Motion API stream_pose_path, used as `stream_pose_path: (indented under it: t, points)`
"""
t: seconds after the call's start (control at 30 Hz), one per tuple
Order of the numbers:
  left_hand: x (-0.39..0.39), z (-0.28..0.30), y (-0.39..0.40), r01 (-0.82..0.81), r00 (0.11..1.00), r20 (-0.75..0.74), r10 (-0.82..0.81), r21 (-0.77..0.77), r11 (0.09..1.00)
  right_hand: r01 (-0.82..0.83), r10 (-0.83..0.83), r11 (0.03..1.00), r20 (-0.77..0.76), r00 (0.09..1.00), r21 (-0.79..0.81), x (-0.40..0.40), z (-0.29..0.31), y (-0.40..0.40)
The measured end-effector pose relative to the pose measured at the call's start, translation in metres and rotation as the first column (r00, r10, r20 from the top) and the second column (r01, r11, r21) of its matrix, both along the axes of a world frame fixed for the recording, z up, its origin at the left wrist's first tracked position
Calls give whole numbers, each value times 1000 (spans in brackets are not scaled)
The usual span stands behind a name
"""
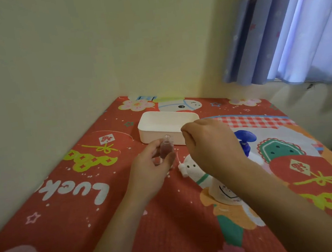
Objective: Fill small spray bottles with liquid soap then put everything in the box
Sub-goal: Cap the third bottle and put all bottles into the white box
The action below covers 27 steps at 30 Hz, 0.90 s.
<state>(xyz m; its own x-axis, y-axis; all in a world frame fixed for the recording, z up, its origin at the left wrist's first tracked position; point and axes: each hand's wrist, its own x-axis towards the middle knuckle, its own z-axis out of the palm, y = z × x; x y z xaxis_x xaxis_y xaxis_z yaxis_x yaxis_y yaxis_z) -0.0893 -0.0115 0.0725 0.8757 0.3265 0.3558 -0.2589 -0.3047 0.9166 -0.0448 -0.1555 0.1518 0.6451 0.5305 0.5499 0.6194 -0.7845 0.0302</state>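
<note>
The left hand (152, 166) holds a small clear spray bottle (166, 148) upright above the table (69, 200), its grip curled round the body, thumb and fingers pinching the sides; the neck is open and uncapped, and the contents look faintly pink. Just right of that grip a white spray cap (182, 168) with its thin tube lies on the printed red tablecloth. Beyond both grips stands the open white box (161, 126). The right hand (209, 141) hovers with fingers curled downward; whether its grip pinches anything cannot be told. Behind and under it stands a soap bottle with a blue pump (246, 139).
</note>
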Motion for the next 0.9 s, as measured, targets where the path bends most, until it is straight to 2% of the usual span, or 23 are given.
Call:
stream_pose_path:
  t: [0.13,0.3,0.4,0.67,0.9]
  points:
    - [-4,-3,7,-49,998,37,48,36,998,19,-16,999,-87,996,31,-2,-20,15]
    - [-7,-8,15,-90,994,65,84,87,992,129,-128,992,-219,967,-11,5,-51,27]
    - [-7,-12,18,-105,993,59,99,109,988,190,-175,981,-298,939,24,13,-73,32]
    - [-7,-18,15,-119,992,52,118,14,993,298,-256,954,-458,851,21,20,-108,39]
    - [-7,-22,16,-125,991,36,125,-26,992,340,-289,940,-483,827,19,24,-118,37]
